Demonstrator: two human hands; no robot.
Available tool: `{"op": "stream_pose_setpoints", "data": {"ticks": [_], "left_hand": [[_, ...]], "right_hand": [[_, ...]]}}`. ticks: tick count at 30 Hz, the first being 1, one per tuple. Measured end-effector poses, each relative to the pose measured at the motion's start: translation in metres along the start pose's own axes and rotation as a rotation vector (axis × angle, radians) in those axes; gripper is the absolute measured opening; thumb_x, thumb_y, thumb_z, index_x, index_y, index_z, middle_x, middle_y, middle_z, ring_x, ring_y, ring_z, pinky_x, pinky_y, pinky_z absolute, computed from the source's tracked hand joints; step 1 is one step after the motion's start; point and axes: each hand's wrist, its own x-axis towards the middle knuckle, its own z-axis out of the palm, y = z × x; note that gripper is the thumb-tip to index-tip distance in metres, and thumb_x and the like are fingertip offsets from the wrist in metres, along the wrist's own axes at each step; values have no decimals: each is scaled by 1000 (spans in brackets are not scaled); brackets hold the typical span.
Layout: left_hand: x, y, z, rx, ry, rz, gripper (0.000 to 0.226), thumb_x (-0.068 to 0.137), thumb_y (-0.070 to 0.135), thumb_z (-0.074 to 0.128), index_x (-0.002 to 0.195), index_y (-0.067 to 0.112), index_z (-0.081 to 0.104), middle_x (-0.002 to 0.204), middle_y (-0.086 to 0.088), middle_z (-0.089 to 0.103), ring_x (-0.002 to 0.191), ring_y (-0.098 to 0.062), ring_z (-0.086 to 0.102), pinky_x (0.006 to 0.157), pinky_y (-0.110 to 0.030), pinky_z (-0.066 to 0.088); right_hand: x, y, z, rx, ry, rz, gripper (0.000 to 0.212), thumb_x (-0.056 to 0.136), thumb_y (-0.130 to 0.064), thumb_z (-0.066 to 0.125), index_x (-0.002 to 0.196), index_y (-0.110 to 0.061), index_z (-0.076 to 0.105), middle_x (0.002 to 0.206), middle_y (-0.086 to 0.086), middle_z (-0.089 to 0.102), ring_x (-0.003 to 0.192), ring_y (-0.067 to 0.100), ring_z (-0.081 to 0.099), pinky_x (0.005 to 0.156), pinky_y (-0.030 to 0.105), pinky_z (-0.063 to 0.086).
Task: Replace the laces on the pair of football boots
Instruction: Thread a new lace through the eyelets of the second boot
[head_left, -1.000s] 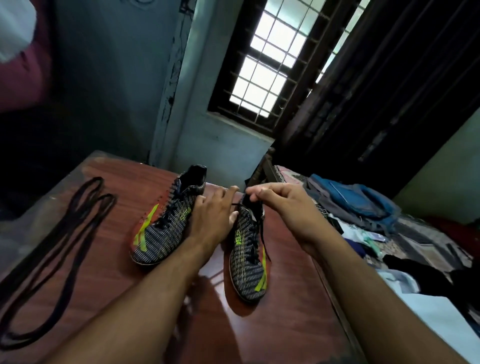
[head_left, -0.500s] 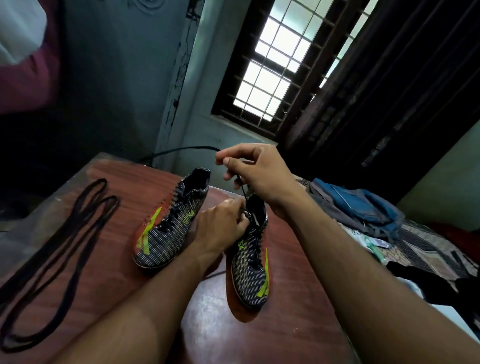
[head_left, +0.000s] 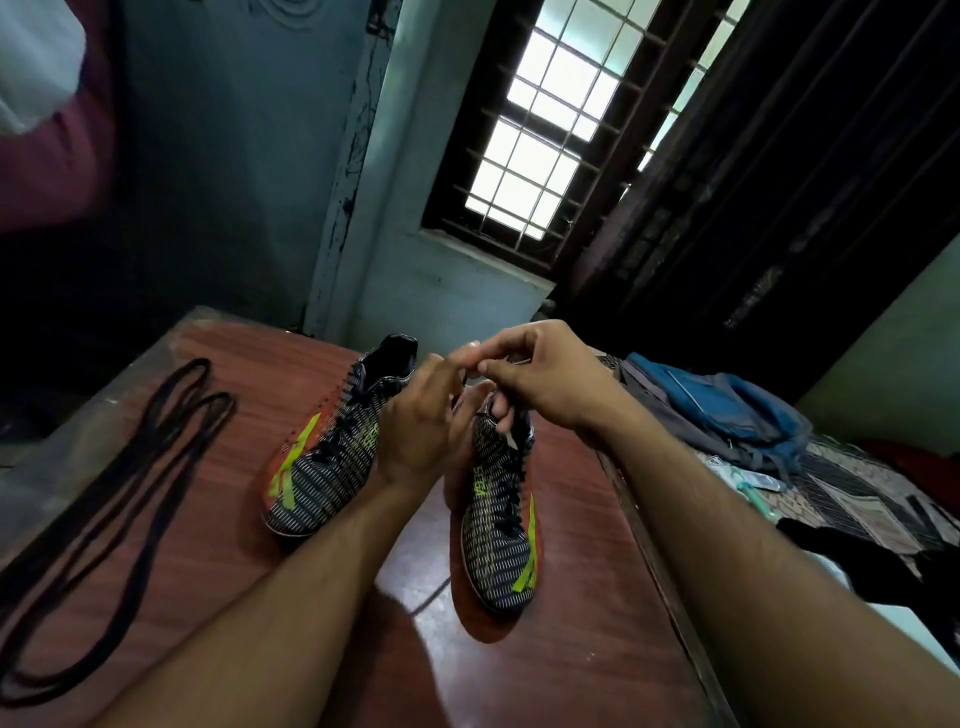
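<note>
1. Two football boots on red-brown table (head_left: 571, 649): left boot (head_left: 332, 467) and right boot (head_left: 501, 525), dark, striped weave, neon-yellow marks, black lacing.
2. Spare black laces (head_left: 130, 467) looped at table's left, well apart.
3. Left hand (head_left: 421, 421) and right hand (head_left: 540, 379) meet over right boot's collar; fingers curled, pinching its lace end.
4. Lace in the pinch barely discernible; collar hidden.

Both forearms are bare from the lower edge of the picture up to the wrists; no sleeve shows on either. The left hand (head_left: 423, 415) and the right hand (head_left: 540, 379) wear no glove, ring, watch or band.
</note>
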Motion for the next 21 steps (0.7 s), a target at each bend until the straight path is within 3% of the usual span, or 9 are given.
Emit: {"op": "stream_pose_setpoints", "data": {"ticks": [3, 7, 11, 13, 16, 19, 21], "left_hand": [[-2, -3, 3, -25, -36, -57, 32, 103, 39, 51, 105, 11, 67, 95, -4, 58, 70, -16, 54, 55, -31, 45], [0, -16, 8, -16, -132, -161, 21, 99, 26, 64, 99, 8, 75, 89, -3, 61, 73, -9, 51, 63, -25, 38], [-3, -19, 12, -86, -278, -267, 8, 94, 16, 72, 99, 12, 77, 93, -2, 70, 78, -12, 64, 75, -32, 56], [-2, -16, 11, -145, -273, -335, 7, 93, 17, 73, 98, 16, 78, 87, 5, 73, 75, -5, 67, 75, -30, 59], [1, -11, 7, -363, -279, -505, 4, 90, 11, 76, 92, 15, 77, 80, 8, 74, 76, 2, 69, 73, -17, 56], [4, -5, 8, -751, -299, -697, 11, 90, 0, 75, 86, 9, 71, 79, -4, 75, 76, -14, 73, 73, -32, 62], [6, -4, 9, -874, -308, -749, 13, 92, -4, 70, 86, 6, 67, 79, -11, 74, 75, -19, 73, 70, -33, 63]], "right_hand": [[-4, 4, 2, 19, -37, 8, 16, 102, -6, 61, 104, -9, 76, 69, 12, 74, 57, 24, 71, 68, 46, 59], [-6, 8, -1, 95, -67, 33, 15, 102, -8, 60, 109, -6, 74, 74, 19, 74, 67, 40, 73, 69, 51, 61], [-8, 13, -3, 195, -54, 31, 15, 103, -4, 58, 111, 1, 70, 101, 27, 72, 80, 32, 75, 55, 38, 63], [-9, 16, -6, 232, -80, 28, 17, 104, -1, 55, 114, 2, 68, 107, 25, 72, 82, 29, 76, 59, 35, 64], [-8, 26, -12, 218, -122, 29, 18, 106, -1, 50, 116, -2, 65, 103, 19, 76, 89, 32, 77, 75, 38, 65], [-3, 51, -22, 110, -58, 38, 13, 106, -3, 49, 105, -7, 61, 98, 12, 79, 89, 24, 78, 77, 32, 62], [-2, 76, -25, -105, 38, 8, 11, 102, -7, 57, 99, -15, 63, 96, 2, 79, 89, 12, 76, 82, 34, 60]]}}
